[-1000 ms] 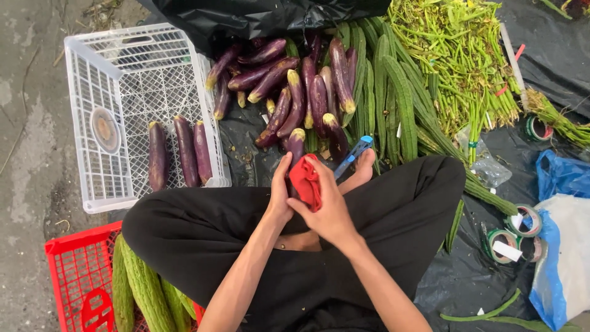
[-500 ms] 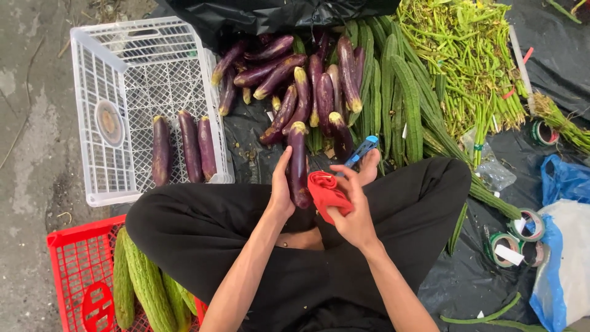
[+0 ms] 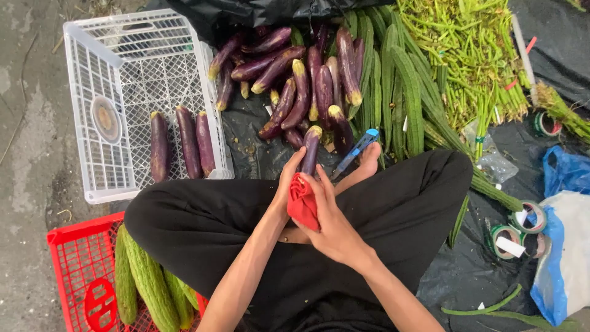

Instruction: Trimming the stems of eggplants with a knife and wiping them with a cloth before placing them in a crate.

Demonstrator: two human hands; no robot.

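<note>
Red cloth (image 3: 303,203) wrapping half-hidden eggplant (image 3: 310,149), left hand (image 3: 289,184) and right hand (image 3: 332,224) both clamped around it

Blue-and-white plastic bag (image 3: 562,246) at right; black bag (image 3: 264,11) at top

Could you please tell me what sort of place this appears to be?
Probably a ground-level vegetable stall or produce sorting spot. A heap of purple eggplants and ridged gourds lies on black plastic sheeting over bare concrete, with a white plastic crate alongside. The left hand and right hand wipe one eggplant with a red cloth.
</note>
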